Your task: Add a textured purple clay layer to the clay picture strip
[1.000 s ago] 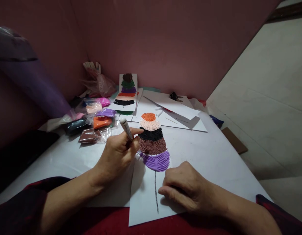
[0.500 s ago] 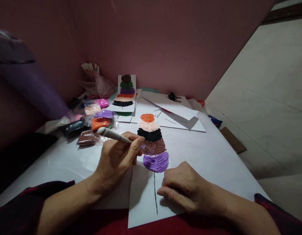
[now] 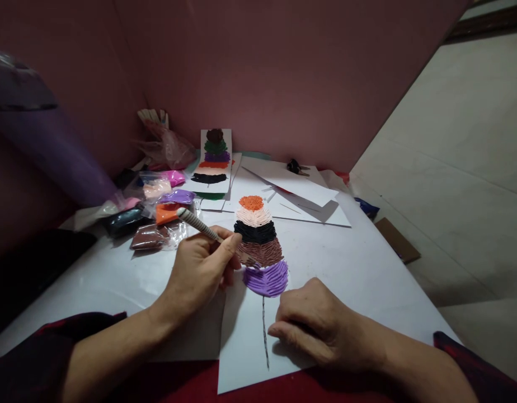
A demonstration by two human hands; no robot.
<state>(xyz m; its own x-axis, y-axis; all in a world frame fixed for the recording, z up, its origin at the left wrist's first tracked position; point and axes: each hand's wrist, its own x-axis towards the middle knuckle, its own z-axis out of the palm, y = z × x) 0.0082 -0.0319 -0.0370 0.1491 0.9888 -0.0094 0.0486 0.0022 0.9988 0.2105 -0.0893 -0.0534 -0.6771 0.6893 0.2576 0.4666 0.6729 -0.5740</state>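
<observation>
A white card point(image 3: 244, 358) lies in front of me at the table's front edge. On it is a feather-like shape in ridged clay bands: orange, pale peach, black, brown point(image 3: 264, 253) and purple point(image 3: 267, 280), with a drawn black stem below. My left hand point(image 3: 208, 257) pinches a slim pen-like tool point(image 3: 197, 223) with a pale, finely patterned handle. The tool's working end is partly hidden by my fingers, by the left edge of the brown band. Loosely curled into a fist, my right hand point(image 3: 317, 322) rests on the card beside the stem, holding nothing visible.
Bags of coloured clay point(image 3: 151, 237) are heaped on the left. Behind stand a finished-looking striped card point(image 3: 195, 184) and loose white sheets point(image 3: 317, 193), with a small black object point(image 3: 296, 166) on them. A pink wall point(image 3: 283, 73) closes off the back.
My left hand has shifted slightly left, and the tool's handle now tilts up more steeply. A purple bit seen over the brown band's left side no longer shows. My right hand stays put.
</observation>
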